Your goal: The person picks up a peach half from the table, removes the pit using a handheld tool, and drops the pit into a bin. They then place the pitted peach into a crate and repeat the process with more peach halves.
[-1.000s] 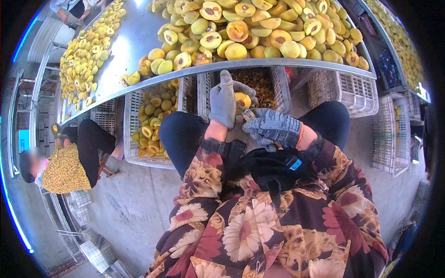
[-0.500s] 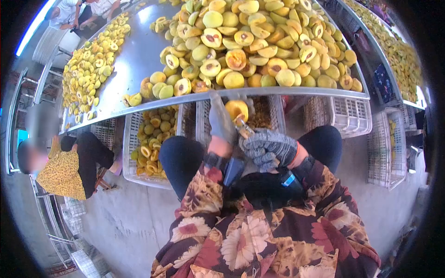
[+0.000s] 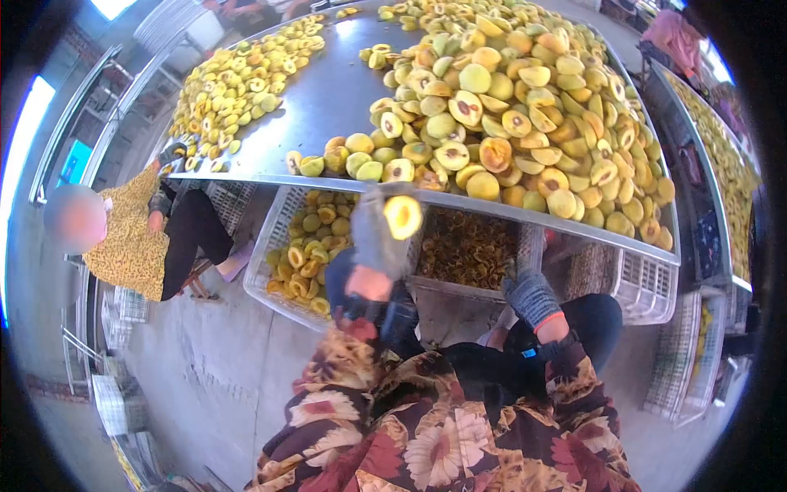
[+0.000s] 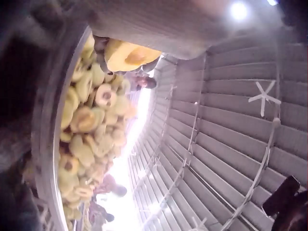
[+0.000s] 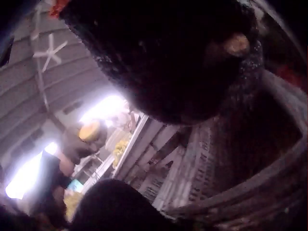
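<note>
My left hand (image 3: 379, 234), in a grey glove, is raised just below the metal table's front edge (image 3: 270, 179) and grips a pitted yellow peach half (image 3: 403, 216), cut side facing me. The left wrist view shows the same peach half (image 4: 129, 55) under the glove, with the heap of fruit beyond. My right hand (image 3: 529, 297), in a dark knitted glove, is lower and to the right, at the rim of the crate of pits (image 3: 467, 250); its fingers are hidden. In the right wrist view the dark glove (image 5: 183, 57) fills most of the picture.
A large heap of peach halves (image 3: 525, 107) covers the table, with a smaller heap (image 3: 234, 82) at the far left. Below it stand a crate of pitted halves (image 3: 316, 246) and white crates (image 3: 648, 287) at the right. A person in a yellow top (image 3: 123, 238) sits at the left.
My left hand has lifted the peach half up to the table edge. My right hand has left the fruit and dropped to the right, to the pit crate.
</note>
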Demonstrator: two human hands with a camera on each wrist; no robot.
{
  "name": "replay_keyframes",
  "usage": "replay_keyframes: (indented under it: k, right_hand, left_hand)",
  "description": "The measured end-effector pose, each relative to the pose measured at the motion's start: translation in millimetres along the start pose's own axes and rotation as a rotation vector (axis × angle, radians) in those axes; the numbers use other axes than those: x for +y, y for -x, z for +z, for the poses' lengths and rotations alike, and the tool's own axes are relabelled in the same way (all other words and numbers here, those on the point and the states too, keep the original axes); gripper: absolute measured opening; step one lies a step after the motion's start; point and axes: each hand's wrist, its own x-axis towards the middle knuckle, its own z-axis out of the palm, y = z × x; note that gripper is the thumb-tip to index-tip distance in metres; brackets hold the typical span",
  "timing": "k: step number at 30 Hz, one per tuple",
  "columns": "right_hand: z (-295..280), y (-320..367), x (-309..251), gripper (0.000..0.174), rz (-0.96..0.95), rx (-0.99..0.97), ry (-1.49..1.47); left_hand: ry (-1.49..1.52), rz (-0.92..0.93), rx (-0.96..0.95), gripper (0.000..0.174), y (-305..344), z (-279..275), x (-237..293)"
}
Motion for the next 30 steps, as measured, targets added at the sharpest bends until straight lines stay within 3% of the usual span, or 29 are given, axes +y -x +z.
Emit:
replay_keyframes:
  k: [1, 2, 3, 4, 5, 9, 11, 13, 15, 17, 20, 21, 24, 25, 28, 29, 30]
  right_hand:
    - [-2.5, 4.0, -5.3, 0.051, 0.010, -0.034, 0.061]
    - [-3.5, 7.9, -8.4, 0.053, 0.024, -0.066, 0.121]
    - [-3.4, 9.4, -9.7, 0.055, 0.040, -0.098, 0.181]
    - [-0.6, 8.0, -9.3, 0.056, 0.030, -0.131, 0.170]
    - [4.9, 5.1, -7.2, 0.057, 0.022, -0.167, 0.158]
    - [7.8, 10.2, -29.0, 0.053, 0.035, -0.248, 0.145]
    - [18.6, 7.9, -28.4, 0.049, -0.021, -0.249, 0.188]
    - [16.2, 12.0, -35.4, 0.048, -0.062, -0.253, 0.170]
    - [25.1, 16.2, -32.3, 0.042, -0.132, -0.148, 0.108]
    - [27.2, 16.8, -25.4, 0.039, -0.136, -0.165, 0.102]
    - [14.6, 25.2, -22.9, 0.035, -0.083, -0.167, 0.069]
    - [10.1, 25.8, -22.9, 0.034, -0.066, -0.163, 0.050]
    - [19.1, 22.4, -7.3, 0.033, -0.082, -0.156, 0.050]
    - [16.4, 24.8, -9.8, 0.035, -0.095, -0.114, 0.049]
    - [6.8, 26.7, -20.4, 0.038, -0.117, -0.068, 0.043]
    - [1.8, 26.3, -25.6, 0.040, -0.055, -0.118, 0.080]
    - [1.7, 27.6, -27.3, 0.040, -0.039, -0.048, 0.029]
  left_hand:
    - [0.452, -0.327, 0.042, 0.019, -3.5, -14.5, -19.3]
    - [0.913, -0.630, 0.247, 0.021, -7.2, -28.9, -38.7]
    - [0.774, -0.716, 0.297, 0.030, -12.5, -43.7, -57.4]
    - [0.153, -0.542, 0.104, 0.035, -13.0, -64.3, -96.2]
    - [-0.424, -0.503, -0.139, 0.035, -23.0, -88.5, -95.8]
    - [-0.497, -0.295, -0.213, 0.041, -63.4, -86.5, -106.7]
    - [-0.438, -0.107, -0.259, 0.050, -99.4, -60.9, -90.2]
    - [-0.474, 0.099, -0.264, 0.055, -131.1, -19.6, -109.9]
    - [-0.547, 0.219, -0.363, 0.056, -160.4, 17.0, -118.4]
    - [-0.671, 0.338, -0.419, 0.054, -175.9, 46.5, -120.7]
    - [-0.849, 0.240, -0.527, 0.044, -188.8, 72.0, -123.0]
    - [-0.975, 0.321, -0.450, 0.035, -192.0, 78.6, -122.3]
    - [-1.074, 0.270, -0.445, 0.025, -190.8, 81.0, -119.7]
    - [-1.027, 0.303, -0.459, 0.020, -188.1, 75.0, -124.1]
    - [-0.898, 0.111, -0.504, 0.019, -176.5, 51.0, -107.8]
    - [-0.726, 0.082, -0.449, 0.024, -172.0, 44.2, -106.9]
    - [-0.389, -0.060, -0.444, 0.026, -160.2, 38.3, -93.3]
